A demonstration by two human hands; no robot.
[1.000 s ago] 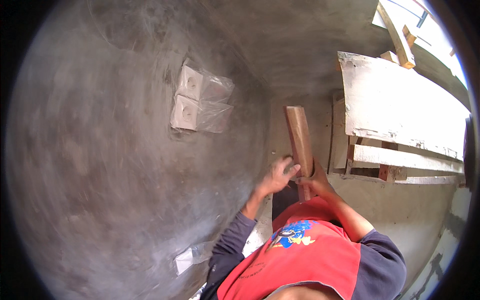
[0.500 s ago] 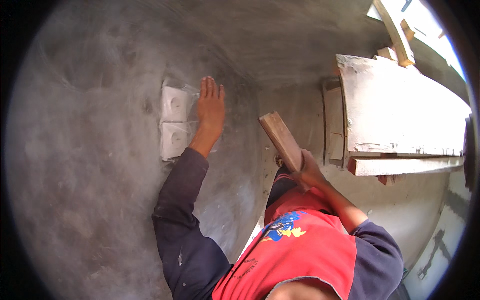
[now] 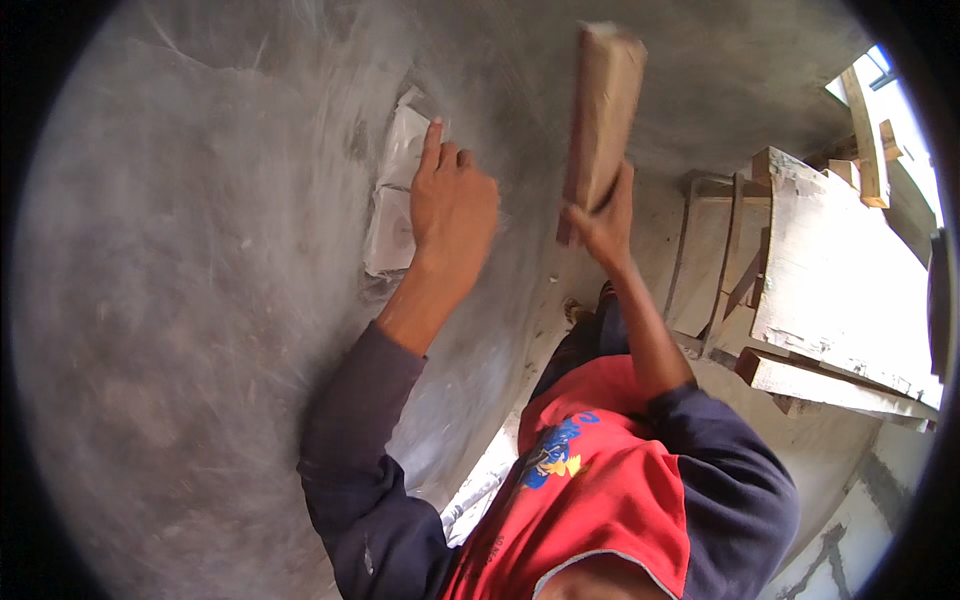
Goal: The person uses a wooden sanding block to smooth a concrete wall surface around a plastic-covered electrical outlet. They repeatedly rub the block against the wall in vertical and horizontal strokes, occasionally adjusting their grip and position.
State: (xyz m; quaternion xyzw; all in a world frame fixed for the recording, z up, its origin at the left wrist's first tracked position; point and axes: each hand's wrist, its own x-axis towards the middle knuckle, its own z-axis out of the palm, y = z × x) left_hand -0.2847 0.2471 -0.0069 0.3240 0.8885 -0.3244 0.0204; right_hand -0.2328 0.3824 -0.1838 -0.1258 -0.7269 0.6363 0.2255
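Observation:
My left hand is raised at the grey plastered wall, its index finger stretched toward the upper of two white wall sockets. The other fingers are bent and the thumb is hidden. Clear plastic film covers the sockets, and the hand hides part of their right side. In my right hand is a thick wooden block, gripped near its lower end and held almost upright. It is slightly blurred and stands apart from the sockets.
To the right is a pale board on a wooden frame, with a timber beam along its lower edge. Another wooden piece leans behind it near a bright opening. The plastered wall meets a second wall at a corner ahead.
My right hand has lifted the wooden block upward and turned it more upright. My left hand has gone from flat fingers beside the sockets to a pointing index finger over them. The view has shifted.

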